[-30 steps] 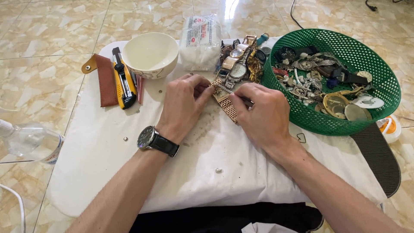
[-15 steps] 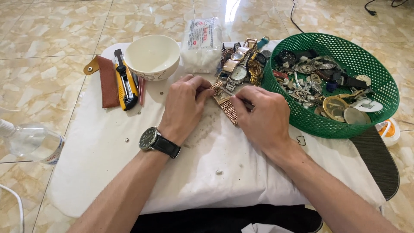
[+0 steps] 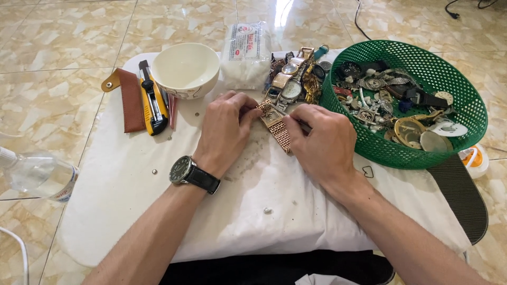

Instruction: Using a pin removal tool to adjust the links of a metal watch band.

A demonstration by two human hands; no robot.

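Note:
A gold mesh watch band (image 3: pixel 278 131) lies on a white cloth (image 3: pixel 158 211) spread over a low surface. My left hand (image 3: pixel 224 132), with a black wristwatch on its wrist, pinches the band's upper end by the clasp. My right hand (image 3: pixel 322 145) presses on the band from the right; a thin dark tool seems to sit under its fingers, mostly hidden. Both hands touch the band near the middle of the cloth.
A pile of watches (image 3: pixel 293 79) lies just beyond the hands. A green plastic basket (image 3: pixel 465 105) of watch parts stands at right. A white bowl (image 3: pixel 186 68), a yellow utility knife (image 3: pixel 151 97), a brown leather case (image 3: pixel 129 100), a white powder bag (image 3: pixel 245 53) and a plastic bottle (image 3: pixel 34 174) sit around.
Both hands stay on the gold band with only slight finger shifts; the view has drifted a little.

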